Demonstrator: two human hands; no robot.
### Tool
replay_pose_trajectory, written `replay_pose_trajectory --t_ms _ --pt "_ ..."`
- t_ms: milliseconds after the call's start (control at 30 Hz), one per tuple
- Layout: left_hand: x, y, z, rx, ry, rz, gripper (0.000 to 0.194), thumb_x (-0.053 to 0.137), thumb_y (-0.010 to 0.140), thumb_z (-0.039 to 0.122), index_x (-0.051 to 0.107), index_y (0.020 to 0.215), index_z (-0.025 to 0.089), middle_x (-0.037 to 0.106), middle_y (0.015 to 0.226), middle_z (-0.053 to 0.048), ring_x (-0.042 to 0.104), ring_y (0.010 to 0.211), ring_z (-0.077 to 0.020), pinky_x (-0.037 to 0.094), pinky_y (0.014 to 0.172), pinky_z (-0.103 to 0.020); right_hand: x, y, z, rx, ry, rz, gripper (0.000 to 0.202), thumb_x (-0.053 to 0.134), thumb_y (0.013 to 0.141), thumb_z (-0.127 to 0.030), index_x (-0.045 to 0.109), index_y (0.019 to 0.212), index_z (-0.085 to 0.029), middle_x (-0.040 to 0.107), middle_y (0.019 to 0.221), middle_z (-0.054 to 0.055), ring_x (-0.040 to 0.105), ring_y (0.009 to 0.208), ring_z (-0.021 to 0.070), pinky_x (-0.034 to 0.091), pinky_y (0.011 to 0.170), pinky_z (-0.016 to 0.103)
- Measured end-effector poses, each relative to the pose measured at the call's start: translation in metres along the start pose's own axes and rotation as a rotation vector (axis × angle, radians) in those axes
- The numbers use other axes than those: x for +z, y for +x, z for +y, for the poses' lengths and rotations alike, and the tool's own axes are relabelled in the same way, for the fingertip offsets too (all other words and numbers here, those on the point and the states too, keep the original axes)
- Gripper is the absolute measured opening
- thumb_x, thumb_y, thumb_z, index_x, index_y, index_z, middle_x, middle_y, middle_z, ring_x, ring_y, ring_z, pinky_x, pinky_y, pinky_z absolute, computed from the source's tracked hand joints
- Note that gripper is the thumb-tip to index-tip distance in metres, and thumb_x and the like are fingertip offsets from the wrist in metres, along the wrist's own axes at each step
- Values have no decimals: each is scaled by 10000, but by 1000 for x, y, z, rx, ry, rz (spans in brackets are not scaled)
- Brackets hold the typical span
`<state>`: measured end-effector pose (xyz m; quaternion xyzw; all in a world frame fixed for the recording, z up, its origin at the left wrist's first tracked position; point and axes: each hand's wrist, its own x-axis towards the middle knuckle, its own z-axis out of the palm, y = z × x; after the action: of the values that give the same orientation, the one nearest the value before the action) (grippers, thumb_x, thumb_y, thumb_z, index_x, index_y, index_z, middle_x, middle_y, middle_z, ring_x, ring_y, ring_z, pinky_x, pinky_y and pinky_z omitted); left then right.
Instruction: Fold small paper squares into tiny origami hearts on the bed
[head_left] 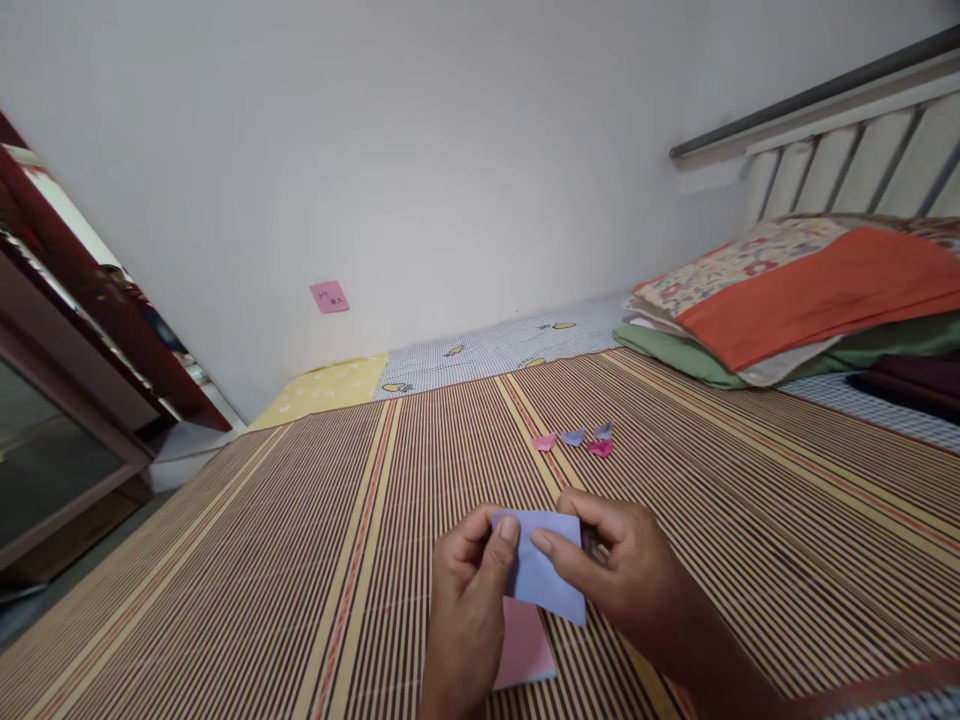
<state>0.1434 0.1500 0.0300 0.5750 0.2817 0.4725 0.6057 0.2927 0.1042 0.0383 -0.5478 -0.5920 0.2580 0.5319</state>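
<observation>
A lavender-blue square of paper is held up between both hands over the striped mat. My left hand pinches its upper left part, thumb on the near face and fingers behind. On the right side, my right hand grips the sheet with its thumb pressed on the face and the fingers partly hidden behind. Below the sheet lies a pad of pink paper, partly covered by the left hand. Beyond the hands sit small folded papers: a pink one, a blue one, a magenta one and a grey-blue one.
A striped bamboo-like mat covers the bed. Folded bedding with an orange band is piled at the right, before a white radiator. A pink note sticks to the wall. A dark red door frame stands at left.
</observation>
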Motion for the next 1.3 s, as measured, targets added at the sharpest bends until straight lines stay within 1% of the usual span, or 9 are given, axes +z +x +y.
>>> replay_pose_trajectory --t_ms 167,300,400,600,800,933,1067,1200,1300 --pt "-7 3 -7 -65 -172 -3 224 696 922 355 691 824 154 582 692 13 511 635 -108 422 588 -211 0 0 4 69 303 -204 333 669 878 -412 490 686 -206 416 643 -53 409 584 115 330 514 237" --pt "-9 4 -8 -77 -219 -36 195 691 931 331 703 837 160 586 668 17 511 622 -106 417 585 -206 1 1 3 74 415 -240 348 656 890 -448 516 694 -197 421 651 -49 410 585 114 333 526 238" --pt "-9 4 -6 -71 -195 -37 194 682 937 342 701 850 170 583 676 22 502 608 -100 403 580 -202 2 1 4 65 306 -190 356 631 912 -441 517 679 -197 420 635 -48 420 585 121 336 529 248" --pt "-4 3 2 5 32 5 286 678 924 408 681 778 162 547 667 16 469 604 -111 386 563 -213 3 2 6 46 -8 -43 325 588 914 -332 464 641 -210 385 581 -60 367 543 119 270 501 264" --pt "-7 3 -5 -26 -64 -63 264 654 947 387 703 820 161 554 695 13 475 642 -114 404 604 -216 -5 2 4 12 101 -126 414 613 912 -415 377 628 -227 340 607 -64 337 568 119 272 508 262" --pt "-5 1 -8 -54 -121 -60 249 685 923 393 692 827 164 535 708 17 467 661 -117 407 610 -216 -7 2 1 -22 159 -156 441 594 922 -414 351 605 -227 312 599 -66 317 561 118 262 510 268" --pt "-2 -1 -1 -40 -15 -76 303 654 936 432 634 782 172 512 697 20 452 640 -115 401 601 -218 -6 2 0 -15 72 -103 417 563 927 -354 338 598 -230 311 582 -66 318 546 117 255 502 270" --pt "-4 0 3 1 141 -55 349 629 941 460 595 744 174 485 674 19 436 623 -119 381 571 -219 -5 0 4 4 22 -91 412 543 956 -386 372 618 -227 343 595 -60 356 558 123 275 505 267" --pt "-6 1 0 -18 143 -41 350 642 926 468 590 744 174 498 677 13 451 617 -123 387 559 -225 -6 -1 6 4 -11 -94 419 539 961 -404 385 616 -224 357 595 -58 375 559 124 281 507 268"
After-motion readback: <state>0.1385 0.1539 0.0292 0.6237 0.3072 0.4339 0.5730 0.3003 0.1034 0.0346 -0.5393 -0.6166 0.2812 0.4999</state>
